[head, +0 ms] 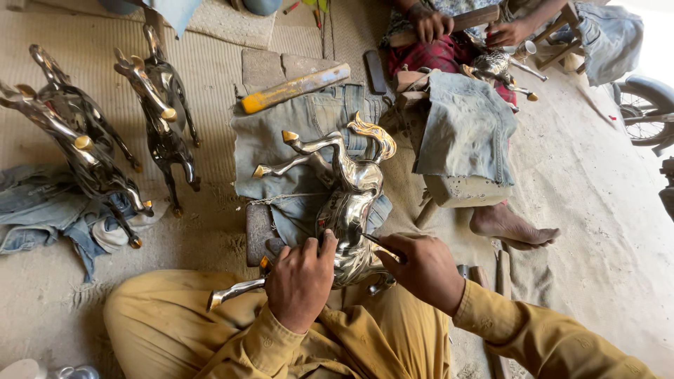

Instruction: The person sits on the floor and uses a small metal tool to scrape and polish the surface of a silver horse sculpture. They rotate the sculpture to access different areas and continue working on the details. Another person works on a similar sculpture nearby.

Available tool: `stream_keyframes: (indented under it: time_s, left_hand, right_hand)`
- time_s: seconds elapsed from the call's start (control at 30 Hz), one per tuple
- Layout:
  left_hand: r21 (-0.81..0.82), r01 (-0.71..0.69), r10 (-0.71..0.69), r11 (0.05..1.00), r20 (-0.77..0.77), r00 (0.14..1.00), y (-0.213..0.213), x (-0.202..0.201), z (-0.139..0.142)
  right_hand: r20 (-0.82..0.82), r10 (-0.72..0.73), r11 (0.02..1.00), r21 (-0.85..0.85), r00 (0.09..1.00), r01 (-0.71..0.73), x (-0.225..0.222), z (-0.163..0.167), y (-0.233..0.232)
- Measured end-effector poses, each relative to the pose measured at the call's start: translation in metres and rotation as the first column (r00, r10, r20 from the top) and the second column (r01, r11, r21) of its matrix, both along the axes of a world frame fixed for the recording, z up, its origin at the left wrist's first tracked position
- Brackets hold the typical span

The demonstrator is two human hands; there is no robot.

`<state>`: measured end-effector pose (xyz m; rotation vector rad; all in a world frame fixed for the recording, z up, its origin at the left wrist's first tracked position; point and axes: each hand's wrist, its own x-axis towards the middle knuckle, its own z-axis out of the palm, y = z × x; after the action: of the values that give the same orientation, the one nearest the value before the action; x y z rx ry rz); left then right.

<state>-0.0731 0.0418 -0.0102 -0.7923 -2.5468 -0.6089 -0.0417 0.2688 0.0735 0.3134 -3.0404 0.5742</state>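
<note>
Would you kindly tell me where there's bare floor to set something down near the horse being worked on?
Bare mat lies right of the co-worker's foot, toward the motorcycle wheel. A narrower strip runs between the dark horse figures and the denim cloth. It is crowded around the silver horse, where left hand and right hand meet.

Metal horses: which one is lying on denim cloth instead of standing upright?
The shiny silver horse with the gold mane, lying on the denim under both hands, left and right. The dark horses at left stand on the mat.
</note>
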Motion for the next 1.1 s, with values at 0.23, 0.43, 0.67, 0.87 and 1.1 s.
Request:
stream_keyframes:
  time_s: [0.23, 0.43, 0.67, 0.87, 1.1]
  left_hand:
    - [0.017, -0.004, 0.004, 1.000, -0.034, 0.999, -0.010, 0.006, 0.017]
    - [0.021, 0.043, -0.042, 0.999, -0.033, 0.999, -0.012, 0.000, 0.014]
    - [0.037, 0.052, -0.049, 0.998, -0.078, 0.996, -0.004, -0.003, -0.008]
    - [0.069, 0.070, -0.064, 0.995, -0.079, 0.995, -0.009, -0.004, -0.014]
    - [0.043, 0.068, -0.065, 0.997, -0.081, 0.995, -0.011, -0.002, -0.012]
  right_hand:
    - [0.256, 0.068, 0.950, -0.311, 0.964, 0.016, -0.021, 0.010, -0.002]
    - [0.768, -0.167, 0.493, -0.479, 0.619, 0.726, -0.020, 0.013, -0.040]
    - [0.642, -0.285, 0.767, -0.293, 0.712, 0.571, -0.017, 0.019, -0.058]
    - [0.142, 0.071, 0.996, -0.068, 0.987, -0.062, -0.007, 0.013, -0.033]
    - [0.050, 0.438, 0.895, -0.119, 0.897, -0.430, -0.039, 0.010, 0.008]
